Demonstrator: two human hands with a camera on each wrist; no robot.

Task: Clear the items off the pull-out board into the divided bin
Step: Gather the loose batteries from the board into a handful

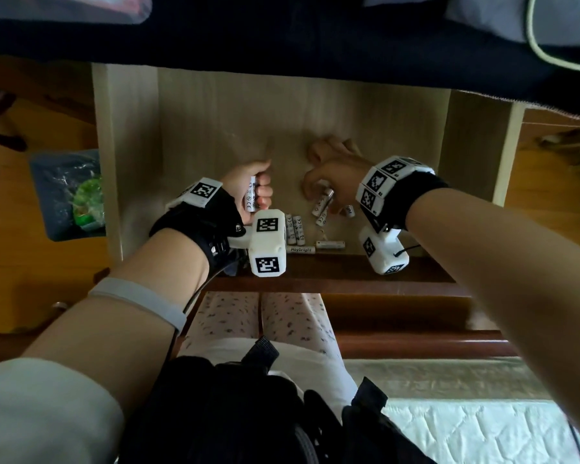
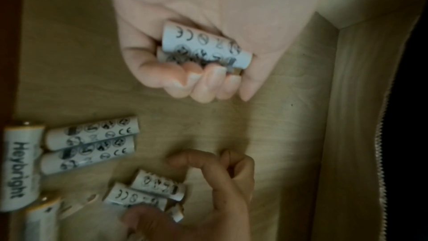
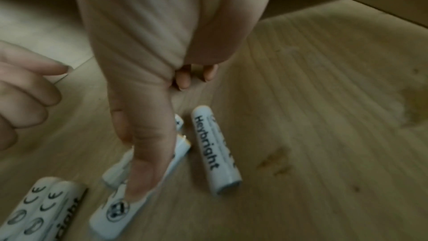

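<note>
Several white AAA batteries lie near the front of the light wooden pull-out board (image 1: 215, 128). My left hand (image 1: 258, 192) is fisted around a couple of batteries (image 2: 203, 47), held just above the board. My right hand (image 1: 318, 195) is bent down over a small heap of batteries (image 1: 323, 204), with the thumb (image 3: 143, 153) on top of one and the curled fingers on the far side, pinching them. One "Heybright" battery (image 3: 215, 149) lies loose just right of that thumb. A side-by-side pair (image 2: 90, 144) rests between the hands. Two more (image 1: 315, 247) lie along the front edge.
A blue-grey container (image 1: 71, 192) with green things inside sits on the floor left of the board. A dark tabletop (image 1: 282, 35) overhangs the board's back. Raised wooden sides (image 1: 472, 145) bound the board left and right. My knees are below the front edge.
</note>
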